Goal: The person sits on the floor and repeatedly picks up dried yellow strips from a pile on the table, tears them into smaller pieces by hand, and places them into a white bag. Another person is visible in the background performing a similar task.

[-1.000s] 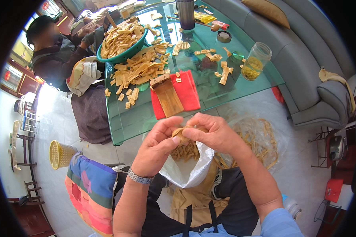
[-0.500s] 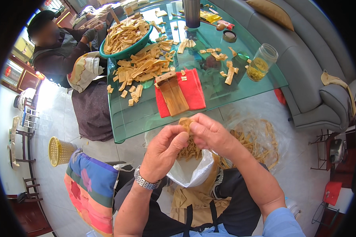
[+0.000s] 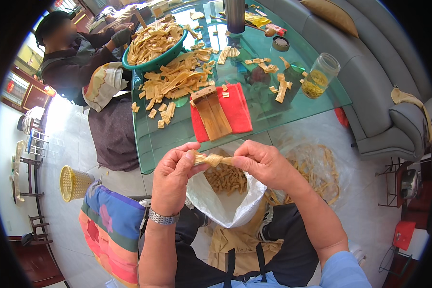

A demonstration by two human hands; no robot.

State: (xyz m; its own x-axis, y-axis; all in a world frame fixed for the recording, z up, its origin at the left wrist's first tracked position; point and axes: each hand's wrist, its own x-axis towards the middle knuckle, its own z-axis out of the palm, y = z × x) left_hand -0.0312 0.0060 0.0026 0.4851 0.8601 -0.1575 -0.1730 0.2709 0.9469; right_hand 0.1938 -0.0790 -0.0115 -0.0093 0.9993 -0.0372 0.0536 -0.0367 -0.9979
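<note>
Stretched between my two hands is a pale tan strip with a knot (image 3: 214,159) at its middle. My left hand (image 3: 174,173) pinches one end between thumb and fingers, and my right hand (image 3: 261,163) pinches the other. Below them a white plastic sack (image 3: 225,213) gapes between my knees, with many tan knotted pieces (image 3: 227,176) inside. Just beyond, at the table edge, a wooden block with a raised crosspiece (image 3: 211,115) lies on a folded red cloth (image 3: 241,108).
Loose tan strips (image 3: 175,79) cover the left part of the glass table (image 3: 273,113), beside a heaped green basin (image 3: 165,61). A glass jar (image 3: 320,77) stands near the right edge. A clear bag of strips (image 3: 317,168) lies on the floor. Another person (image 3: 77,62) sits at far left.
My hands have moved apart, the left one leftward. The strip, bunched between my fingers before, is now drawn out straight with a knot showing.
</note>
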